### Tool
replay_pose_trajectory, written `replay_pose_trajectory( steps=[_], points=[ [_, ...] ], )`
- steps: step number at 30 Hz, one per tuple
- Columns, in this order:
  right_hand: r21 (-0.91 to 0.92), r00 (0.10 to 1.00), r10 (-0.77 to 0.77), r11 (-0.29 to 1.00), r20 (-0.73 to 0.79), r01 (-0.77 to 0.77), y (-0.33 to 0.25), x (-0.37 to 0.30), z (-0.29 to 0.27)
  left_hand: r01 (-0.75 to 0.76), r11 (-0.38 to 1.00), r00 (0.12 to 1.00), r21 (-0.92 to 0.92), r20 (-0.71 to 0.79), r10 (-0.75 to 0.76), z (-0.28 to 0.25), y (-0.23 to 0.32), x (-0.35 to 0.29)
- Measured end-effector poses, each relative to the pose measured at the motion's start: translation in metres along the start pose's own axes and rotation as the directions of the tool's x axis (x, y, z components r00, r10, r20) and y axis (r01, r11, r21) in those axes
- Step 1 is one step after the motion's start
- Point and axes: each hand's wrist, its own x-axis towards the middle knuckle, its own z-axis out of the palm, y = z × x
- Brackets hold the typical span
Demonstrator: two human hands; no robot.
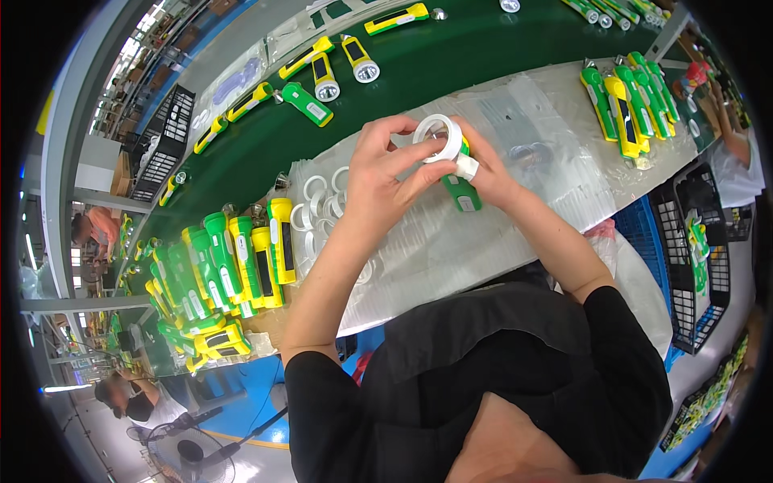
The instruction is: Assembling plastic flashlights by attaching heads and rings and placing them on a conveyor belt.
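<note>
Above the middle of the plastic-covered bench, my two hands meet at one green flashlight (462, 193). A white ring (439, 121) sits at its head end, tilted toward me. My left hand (378, 165) is closed on the ring, with fingertips at its opening. My right hand (489, 167) is closed round the flashlight behind the ring; a white wrap (465, 167) shows on one digit. Whether the ring is seated on the head cannot be made out. Several loose white rings (318, 197) lie beside my left forearm.
Many green and yellow flashlights (217, 258) are grouped at the left, and another group (632, 105) lies at the right. More flashlights (360, 60) rest on the green belt (435, 68) beyond the bench. A black crate (692, 266) stands right; other people work farther off.
</note>
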Motion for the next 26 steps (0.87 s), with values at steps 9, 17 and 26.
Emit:
replay_pose_trajectory(
  steps=[9,17,26],
  points=[
    [-0.458,0.969,-0.24,0.856,0.062,0.241,-0.034,-0.001,-0.041,0.003,0.998,0.997,0.061,0.075,-0.007,0.001,0.012,0.01],
    [-0.83,0.878,0.179,0.452,0.443,0.327,-0.124,0.023,-0.04,0.053,0.992,0.99,-0.115,0.137,-0.037,0.038,0.014,0.011],
    [-0.907,0.744,0.543,0.369,0.389,0.205,-0.146,0.043,-0.043,0.083,0.97,0.984,-0.229,0.171,-0.044,0.05,0.012,0.009]
  ],
)
